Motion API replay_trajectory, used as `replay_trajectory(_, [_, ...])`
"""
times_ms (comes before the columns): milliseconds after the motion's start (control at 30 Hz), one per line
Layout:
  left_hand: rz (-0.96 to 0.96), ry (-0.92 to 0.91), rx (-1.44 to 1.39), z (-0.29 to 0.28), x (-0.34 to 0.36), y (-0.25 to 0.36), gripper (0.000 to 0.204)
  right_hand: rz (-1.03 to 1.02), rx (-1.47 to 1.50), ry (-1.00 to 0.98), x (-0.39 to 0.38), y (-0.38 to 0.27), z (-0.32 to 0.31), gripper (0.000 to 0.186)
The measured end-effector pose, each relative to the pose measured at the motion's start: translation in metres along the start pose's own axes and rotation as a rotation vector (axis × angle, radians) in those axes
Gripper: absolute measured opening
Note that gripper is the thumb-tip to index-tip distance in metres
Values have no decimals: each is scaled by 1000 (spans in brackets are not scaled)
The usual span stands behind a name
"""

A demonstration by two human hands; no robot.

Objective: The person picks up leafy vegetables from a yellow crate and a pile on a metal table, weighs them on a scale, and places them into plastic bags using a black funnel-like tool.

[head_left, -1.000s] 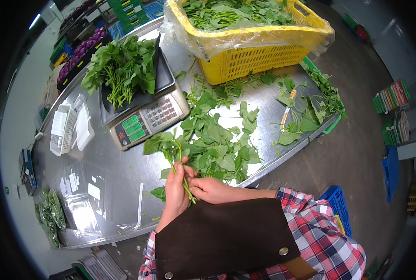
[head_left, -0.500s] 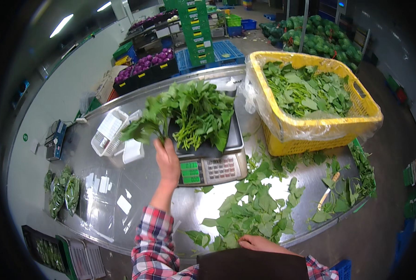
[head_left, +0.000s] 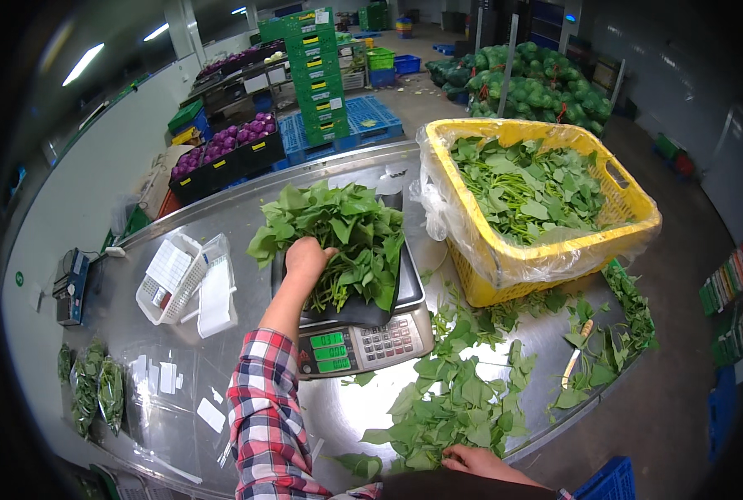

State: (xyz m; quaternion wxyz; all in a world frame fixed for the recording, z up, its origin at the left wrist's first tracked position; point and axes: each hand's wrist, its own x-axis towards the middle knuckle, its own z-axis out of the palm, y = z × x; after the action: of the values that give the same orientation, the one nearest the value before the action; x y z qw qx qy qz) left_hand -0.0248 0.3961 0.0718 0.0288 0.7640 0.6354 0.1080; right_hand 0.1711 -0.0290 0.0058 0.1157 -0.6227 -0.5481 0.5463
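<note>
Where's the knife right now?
Head view, right side: the knife lies on the metal table beside loose leafy greens, nearer the wearer than the yellow crate.

Steel table (head_left: 546,375) with scale (head_left: 388,340), yellow crate (head_left: 488,285), loose leaves (head_left: 474,400), knife (head_left: 586,329), white basket (head_left: 187,287)

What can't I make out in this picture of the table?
All in the head view:
Left hand: most fingertips, hidden by greens.
Right hand: lower part, behind the dark apron.
Yellow crate: inside bottom, under its leaves.
Blue crate: cut off by the lower edge.
</note>
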Motion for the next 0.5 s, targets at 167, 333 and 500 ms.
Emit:
replay_trajectory(167, [51, 224, -158, -38, -46, -26, 33, -423, -281, 252, 22, -13, 19, 27])
replay_trajectory(333, [64, 347, -447, -22, -115, -74, 23, -858, -735, 82, 87, -44, 66, 46])
replay_trajectory(500, [-115, 200, -674, 9, -149, -149, 27, -556, -899, 92, 113, 3, 37, 39])
